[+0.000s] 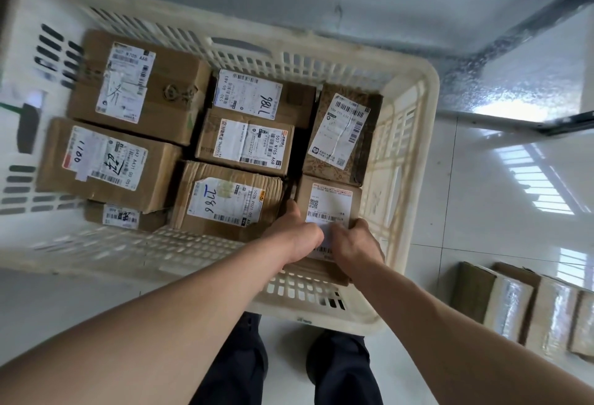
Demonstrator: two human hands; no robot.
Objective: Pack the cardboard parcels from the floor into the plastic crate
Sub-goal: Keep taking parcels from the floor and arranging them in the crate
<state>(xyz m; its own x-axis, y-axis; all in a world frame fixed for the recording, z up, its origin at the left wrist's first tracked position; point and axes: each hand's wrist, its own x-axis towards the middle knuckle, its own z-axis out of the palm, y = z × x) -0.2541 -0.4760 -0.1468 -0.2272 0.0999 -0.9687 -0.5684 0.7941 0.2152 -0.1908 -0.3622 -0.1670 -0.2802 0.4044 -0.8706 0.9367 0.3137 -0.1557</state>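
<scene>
While both hands are down in the near right corner of the plastic crate (414, 160), the head view shows them clamped on one cardboard parcel (328, 202) — the left hand (297, 232) curled round its near left edge with the thumb up the side, the right hand (355, 244) gripping its near right edge, fingers over the white label. That parcel sits in the last gap of the layer: a parcel marked 1786 (225, 202) lies just left of the left hand, a patterned parcel (345, 134) just beyond the fingertips, and the crate wall just right of the right hand.

To seat it well, I judge it should go down level, sliding along the crate wall so its far edge does not catch the patterned parcel, and the fingers should come out only once the base is flat — otherwise they may be pinched against the 1786 parcel.

Its long axis runs from the hands away toward the far wall, label face up, barcode end nearest the hands; whether it is fully down I cannot tell.

More parcels on the floor (527, 305) lie well to the right of the right hand, still to pack.
</scene>
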